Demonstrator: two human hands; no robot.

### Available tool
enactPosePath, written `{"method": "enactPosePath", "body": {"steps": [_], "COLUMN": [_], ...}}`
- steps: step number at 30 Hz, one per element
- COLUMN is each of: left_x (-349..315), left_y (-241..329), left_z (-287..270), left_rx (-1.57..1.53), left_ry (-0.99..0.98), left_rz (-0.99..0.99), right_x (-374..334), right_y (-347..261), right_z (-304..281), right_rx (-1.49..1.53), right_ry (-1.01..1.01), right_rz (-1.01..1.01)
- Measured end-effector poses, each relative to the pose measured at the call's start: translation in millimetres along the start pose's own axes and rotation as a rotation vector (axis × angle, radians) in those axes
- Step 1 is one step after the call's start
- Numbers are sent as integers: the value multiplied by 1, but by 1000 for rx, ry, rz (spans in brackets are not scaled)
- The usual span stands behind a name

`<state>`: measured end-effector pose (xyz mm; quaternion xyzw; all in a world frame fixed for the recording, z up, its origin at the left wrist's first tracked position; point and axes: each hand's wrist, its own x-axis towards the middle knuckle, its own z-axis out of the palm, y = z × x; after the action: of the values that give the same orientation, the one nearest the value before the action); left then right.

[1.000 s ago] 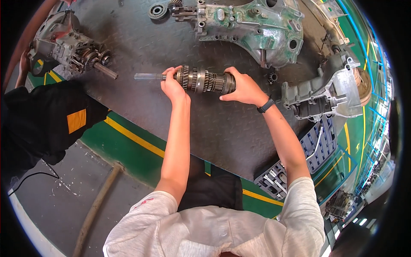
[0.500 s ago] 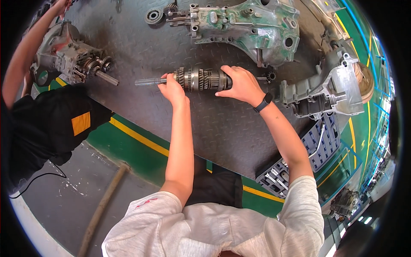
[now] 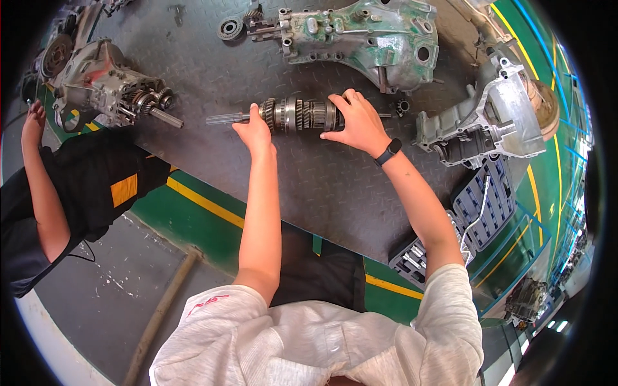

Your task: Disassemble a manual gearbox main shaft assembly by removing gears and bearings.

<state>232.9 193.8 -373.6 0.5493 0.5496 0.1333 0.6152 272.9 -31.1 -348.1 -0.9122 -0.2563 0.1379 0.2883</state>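
Note:
A steel gear shaft [image 3: 299, 114], with several toothed gears and a long splined end pointing left, lies sideways across the metal table in front of me. My left hand [image 3: 256, 134] holds it where the bare shaft meets the gears, the fingers mostly hidden beneath. At its other end, my right hand [image 3: 360, 123], with a dark watch on the wrist, grips the last ring between spread thumb and fingers. Just beyond my right hand lies a small toothed part [image 3: 403, 107]. Behind the gear shaft rests a large grey-green gearbox housing [image 3: 360, 42].
To the right stands an opened gearbox casing [image 3: 483, 128]; below it, a socket set case [image 3: 483, 206] lies at the table edge. A ring bearing [image 3: 230, 28] sits at the back. On the left are another gearbox [image 3: 106, 83] and a co-worker's hand [image 3: 33, 122].
Both of my hands keep their hold on the gear shaft, which has hardly moved. The co-worker's arm has come down from the upper left to beside their body. The view has shifted slightly.

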Motion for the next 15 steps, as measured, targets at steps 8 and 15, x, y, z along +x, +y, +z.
{"method": "enactPosePath", "body": {"steps": [8,15], "left_x": [21,16], "left_y": [0,13], "left_z": [-16,-10], "left_rx": [-73,-48], "left_ry": [-124,-172], "left_rz": [-75,-100], "right_x": [-4,-2], "right_y": [-5,-3], "right_z": [-1,0], "right_rx": [11,-38], "right_ry": [47,55], "right_rz": [7,46]}}
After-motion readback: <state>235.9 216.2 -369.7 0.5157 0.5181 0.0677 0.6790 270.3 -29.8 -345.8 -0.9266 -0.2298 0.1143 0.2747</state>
